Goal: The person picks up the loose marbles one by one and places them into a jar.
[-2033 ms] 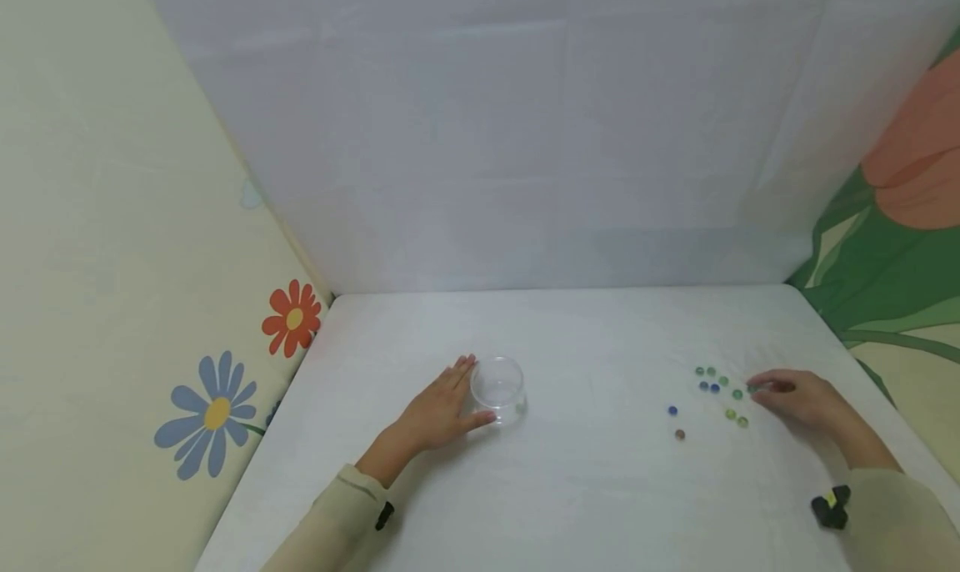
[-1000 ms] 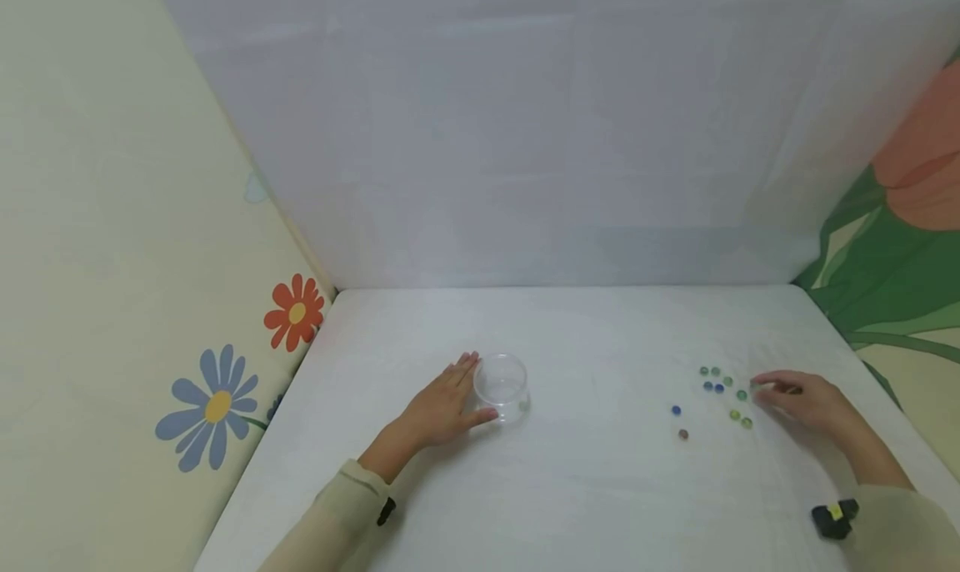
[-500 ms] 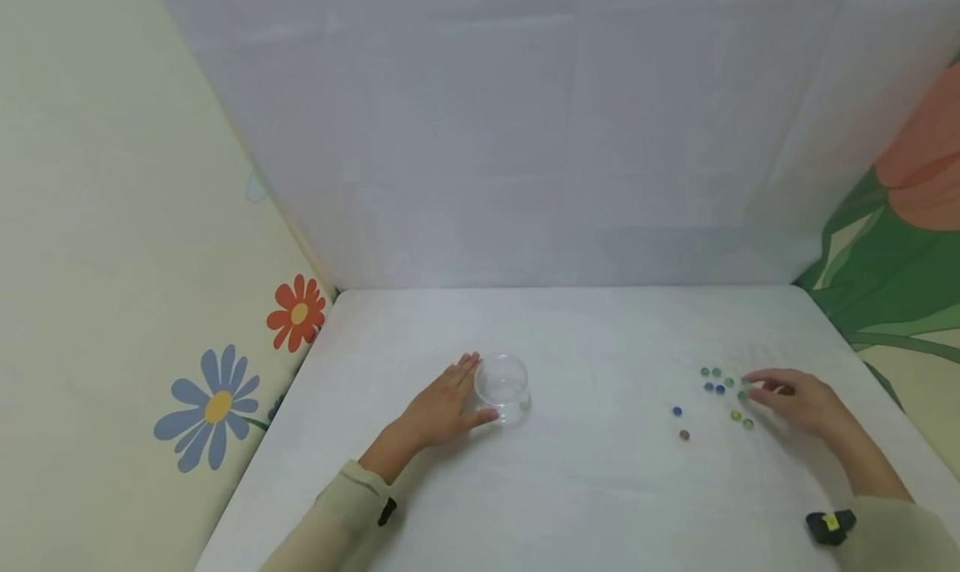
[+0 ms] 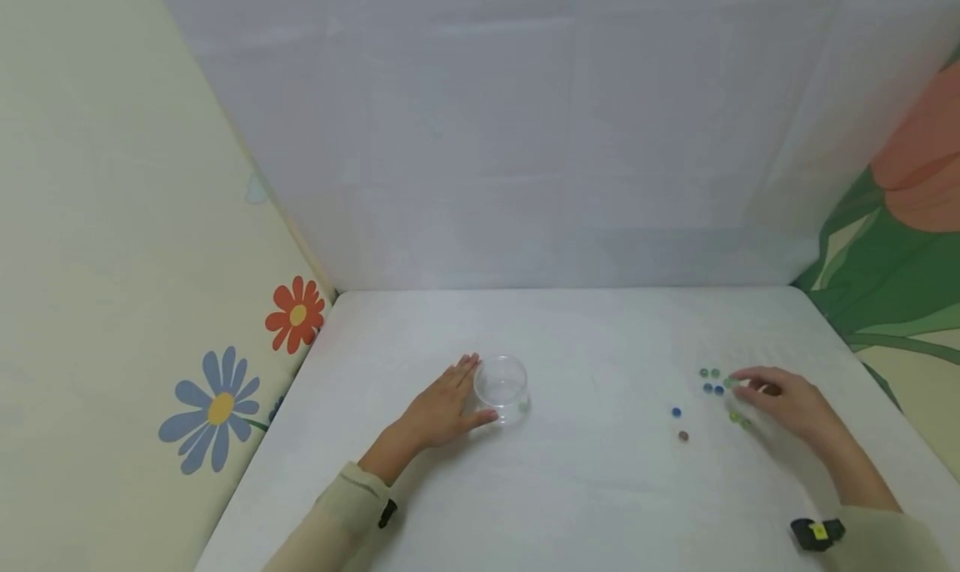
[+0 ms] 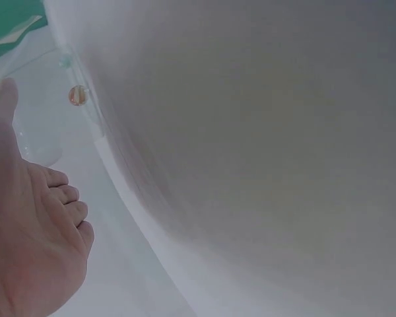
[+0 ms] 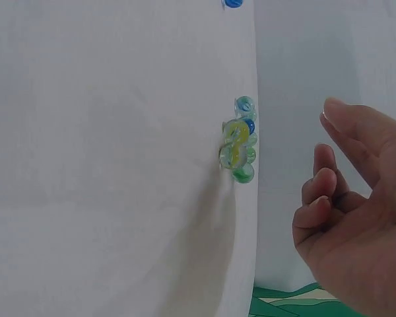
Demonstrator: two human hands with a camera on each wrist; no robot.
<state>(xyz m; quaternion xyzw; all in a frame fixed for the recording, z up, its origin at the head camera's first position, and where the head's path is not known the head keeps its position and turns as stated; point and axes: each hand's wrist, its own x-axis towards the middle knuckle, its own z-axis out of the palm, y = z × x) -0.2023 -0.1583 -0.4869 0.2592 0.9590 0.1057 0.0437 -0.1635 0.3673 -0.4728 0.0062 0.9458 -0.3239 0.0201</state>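
Note:
In the head view, my left hand (image 4: 438, 409) rests on the table beside a clear round cup (image 4: 501, 382), fingers and thumb extended along its side. An orange-brown marble (image 5: 77, 96) and a green marble (image 5: 65, 61) show through the cup in the left wrist view. My right hand (image 4: 783, 401) is over the marbles at the right. Its thumb and index tips come together and seem to pinch a pale green marble, largely hidden. Below lie yellow-green marbles (image 4: 734, 417), blue marbles (image 4: 719, 390) and green marbles (image 4: 704, 373).
A single blue marble (image 4: 677, 412) and a brown marble (image 4: 683, 436) lie apart, left of the group. White cloth covers the table (image 4: 570, 489). A white sheet (image 4: 525, 138) rises behind it, and flower-printed cloth (image 4: 75, 263) hangs at the left.
My right hand has come off the table at the group's right edge, where a marble was, and moved left over the group. My left hand and the cup stay put.

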